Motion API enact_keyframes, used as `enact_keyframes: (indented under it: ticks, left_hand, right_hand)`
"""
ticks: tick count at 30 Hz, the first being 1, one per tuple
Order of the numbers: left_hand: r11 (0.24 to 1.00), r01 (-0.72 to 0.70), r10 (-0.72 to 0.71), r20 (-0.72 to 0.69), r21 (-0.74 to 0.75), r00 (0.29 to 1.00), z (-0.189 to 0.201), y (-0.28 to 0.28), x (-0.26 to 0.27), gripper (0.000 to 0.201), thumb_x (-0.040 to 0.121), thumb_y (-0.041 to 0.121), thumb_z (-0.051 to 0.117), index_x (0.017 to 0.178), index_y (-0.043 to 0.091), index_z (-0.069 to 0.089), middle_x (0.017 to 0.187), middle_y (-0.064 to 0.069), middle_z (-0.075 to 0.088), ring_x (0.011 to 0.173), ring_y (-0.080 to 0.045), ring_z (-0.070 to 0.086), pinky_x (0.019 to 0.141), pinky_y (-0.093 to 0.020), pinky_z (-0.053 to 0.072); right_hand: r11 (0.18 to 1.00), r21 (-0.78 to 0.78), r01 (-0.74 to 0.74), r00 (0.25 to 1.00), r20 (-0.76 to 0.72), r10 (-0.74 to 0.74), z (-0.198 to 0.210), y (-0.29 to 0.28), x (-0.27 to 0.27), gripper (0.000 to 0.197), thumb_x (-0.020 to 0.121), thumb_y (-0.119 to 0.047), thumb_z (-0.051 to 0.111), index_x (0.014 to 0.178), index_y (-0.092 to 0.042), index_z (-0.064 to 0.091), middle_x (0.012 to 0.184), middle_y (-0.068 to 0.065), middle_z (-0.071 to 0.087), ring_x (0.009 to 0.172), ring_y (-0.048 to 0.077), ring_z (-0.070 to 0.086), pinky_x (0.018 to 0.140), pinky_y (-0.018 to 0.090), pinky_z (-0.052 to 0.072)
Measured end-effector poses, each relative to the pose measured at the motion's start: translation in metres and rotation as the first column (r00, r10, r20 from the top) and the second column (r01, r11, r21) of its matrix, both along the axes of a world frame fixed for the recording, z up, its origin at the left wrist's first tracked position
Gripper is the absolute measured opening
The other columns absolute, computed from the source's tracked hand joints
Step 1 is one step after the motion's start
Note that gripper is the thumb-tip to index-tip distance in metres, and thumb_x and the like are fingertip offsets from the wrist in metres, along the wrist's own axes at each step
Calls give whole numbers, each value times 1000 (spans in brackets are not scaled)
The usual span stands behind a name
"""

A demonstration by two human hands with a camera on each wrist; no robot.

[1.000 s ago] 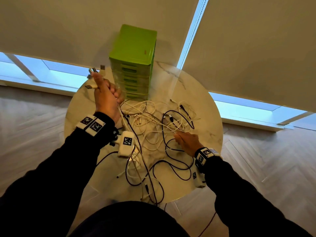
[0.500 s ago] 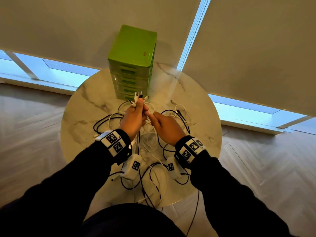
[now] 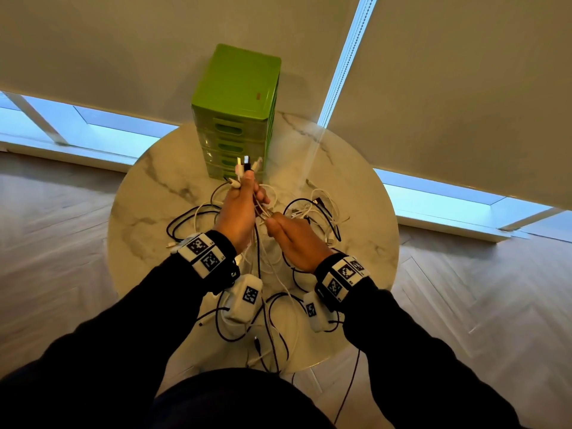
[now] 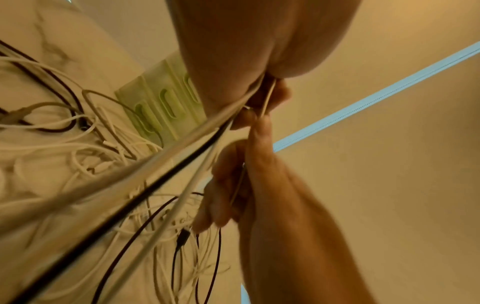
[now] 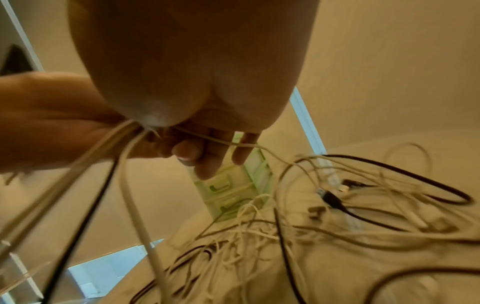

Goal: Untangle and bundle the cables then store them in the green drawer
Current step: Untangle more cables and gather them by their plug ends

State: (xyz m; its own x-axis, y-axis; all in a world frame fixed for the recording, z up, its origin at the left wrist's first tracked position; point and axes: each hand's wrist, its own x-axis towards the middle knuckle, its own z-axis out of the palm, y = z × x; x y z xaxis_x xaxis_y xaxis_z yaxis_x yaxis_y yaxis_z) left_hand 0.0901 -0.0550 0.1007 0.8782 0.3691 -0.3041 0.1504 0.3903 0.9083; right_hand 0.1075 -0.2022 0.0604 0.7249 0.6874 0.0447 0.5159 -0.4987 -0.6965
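Note:
In the head view my left hand (image 3: 247, 195) is raised in front of the green drawer unit (image 3: 235, 119) and grips a bunch of white and black cables (image 3: 258, 243), their plugs (image 3: 246, 165) sticking up out of the fist. My right hand (image 3: 274, 220) sits just right of it and pinches a thin white cable (image 5: 221, 142) that runs from the bunch. The left wrist view shows the gripped cables (image 4: 166, 156) stretching down from my palm. More tangled cables (image 3: 312, 212) lie loose on the round marble table (image 3: 148, 212).
The drawer unit stands at the table's far edge with all its drawers shut (image 5: 228, 193). Cable loops (image 3: 278, 329) trail over the near edge of the table towards my body. Window blinds (image 3: 448, 88) hang behind the table, and wooden floor (image 3: 55, 243) surrounds it.
My left hand came from the far left, with the plugs, to the middle before the drawers. My right hand lifted off the cables on the table, joined it and took the thin cable.

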Motion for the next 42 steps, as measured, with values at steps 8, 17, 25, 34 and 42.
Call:
enact_keyframes:
  ticks: [8,17,25,34,42]
  left_hand:
    - [972,-171,196,149,-163,969,41,63,7,39,109,41,35,76,22,42,57,9,36,45,-7,30,43,-22,27]
    - [971,-66,37,127,229,991,28,72,-6,37,110,39,35,75,25,39,57,11,32,48,-4,25,47,-22,22]
    - [984,108,-101,-60,141,993,10,24,-9,33,107,43,43,86,18,46,59,7,30,46,-7,27,45,-24,26]
    - [964,233,-220,-114,124,969,27,17,-13,39,100,48,57,73,19,55,59,-2,41,50,-12,34,51,-26,28]
    - [1000,9,-9,3,3,1000,45,38,-9,39,104,43,50,72,23,46,58,4,25,47,-10,21,50,-26,16]
  right_hand:
    - [986,-140,87,996,2,-87,-52,-54,17,47,101,-53,24,78,-21,49,66,6,59,61,27,55,66,45,46]
    - [876,-311,368,930,108,-352,-22,-26,60,36,107,-43,33,88,-23,54,87,11,70,93,34,65,89,42,43]
    - [994,71,88,990,105,-95,37,29,22,24,107,-30,43,83,-30,46,58,-7,48,53,20,49,58,34,34]
    - [1000,-22,-22,984,175,26,37,16,8,26,107,-34,40,103,-18,60,58,-16,42,51,5,36,70,31,29]
    - [983,-184,14,998,-51,-24,-11,-24,13,37,108,-40,34,83,-21,52,77,-3,60,71,16,55,76,37,42]
